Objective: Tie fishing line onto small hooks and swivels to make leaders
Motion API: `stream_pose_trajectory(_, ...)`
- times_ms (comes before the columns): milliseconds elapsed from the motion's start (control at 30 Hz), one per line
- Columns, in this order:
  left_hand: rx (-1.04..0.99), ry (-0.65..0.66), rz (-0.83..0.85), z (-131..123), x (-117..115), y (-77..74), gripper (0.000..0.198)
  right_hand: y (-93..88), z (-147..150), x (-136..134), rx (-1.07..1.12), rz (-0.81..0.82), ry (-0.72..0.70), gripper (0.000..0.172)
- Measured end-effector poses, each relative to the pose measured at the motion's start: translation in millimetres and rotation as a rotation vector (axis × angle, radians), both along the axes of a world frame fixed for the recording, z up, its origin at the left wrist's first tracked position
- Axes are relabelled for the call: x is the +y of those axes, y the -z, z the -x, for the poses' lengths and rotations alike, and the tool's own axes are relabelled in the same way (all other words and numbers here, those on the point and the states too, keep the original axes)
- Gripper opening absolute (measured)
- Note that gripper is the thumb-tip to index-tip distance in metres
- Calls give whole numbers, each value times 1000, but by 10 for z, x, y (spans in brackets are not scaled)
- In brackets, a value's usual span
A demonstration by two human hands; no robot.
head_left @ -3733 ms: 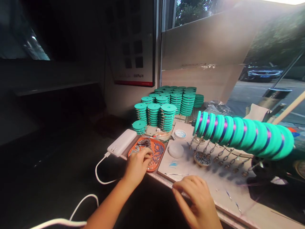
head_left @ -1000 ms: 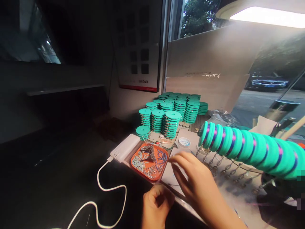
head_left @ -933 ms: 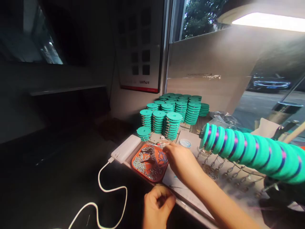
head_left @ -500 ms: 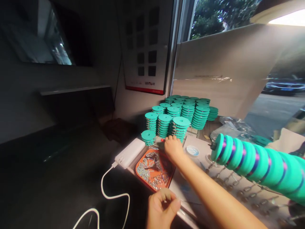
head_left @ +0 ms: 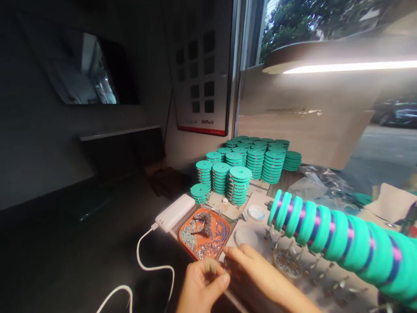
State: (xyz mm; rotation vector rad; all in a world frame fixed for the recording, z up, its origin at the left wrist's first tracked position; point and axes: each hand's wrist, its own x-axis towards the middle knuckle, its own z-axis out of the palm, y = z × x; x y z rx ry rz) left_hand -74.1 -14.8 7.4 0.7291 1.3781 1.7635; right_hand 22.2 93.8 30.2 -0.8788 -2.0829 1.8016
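My left hand [head_left: 205, 282] is at the lower middle, thumb and fingertips pinched together. A tiny item may be at its fingertips, too small to name. Close beside it, my right hand [head_left: 250, 265] has its fingers curled in toward the left fingertips; what they hold, if anything, is hidden. Just beyond both hands lies an orange tray [head_left: 216, 216] with small metal pins and fittings in loose heaps. To the right, a rod carries a row of turquoise foam spools [head_left: 321, 224] wound with dark purple line.
Several stacks of turquoise spools [head_left: 239, 184] stand at the back. A white power bank [head_left: 175, 213] with a cable [head_left: 138, 256] lies left of the tray. Small round dishes [head_left: 256, 212] and a bowl of metal parts [head_left: 288, 263] sit on the right. A lamp [head_left: 325, 63] hangs above.
My right hand has come back from the front of the spool stacks to beside my left hand. The left hand stays pinched. The camera's view has shifted, showing more of the lamp.
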Motion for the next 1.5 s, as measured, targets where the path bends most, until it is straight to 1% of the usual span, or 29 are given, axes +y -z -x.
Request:
stream_pose_trajectory(167,14,3,0,-13,1,-80,24,-12,20,-10,61,52,-118,45)
stream_pose_trajectory(400,-17,90,-17,-5,-11,-111,18,72,46,-8,121,89,-144,40)
stream_pose_trajectory(467,-26,109,-19,12,-16,-91,17,89,49,-10,119,103,-158,40)
stream_pose_trajectory(567,-13,111,-8,52,-15,-19,19,80,35,-14,104,114,-178,44)
stream_pose_trajectory(733,-2,118,0,100,-2,96,24,1,-18,-18,72,96,-124,44)
stream_pose_trajectory(833,4,122,15,103,0,89,25,-15,-18,-18,50,108,-137,42)
stream_pose_trajectory(967,8,132,19,98,1,42,25,23,22,-6,51,129,-185,42)
stream_pose_trajectory(1100,6,134,25,96,6,36,27,51,32,1,52,142,-207,41)
stream_pose_trajectory(1233,6,152,23,106,8,66,28,34,0,-8,35,134,-165,39)
stream_pose_trajectory(1400,30,177,10,146,16,157,26,-14,-17,-15,25,113,-116,37)
stream_pose_trajectory(1500,-2,220,-1,166,28,193,26,-28,-15,-12,16,119,-99,38)
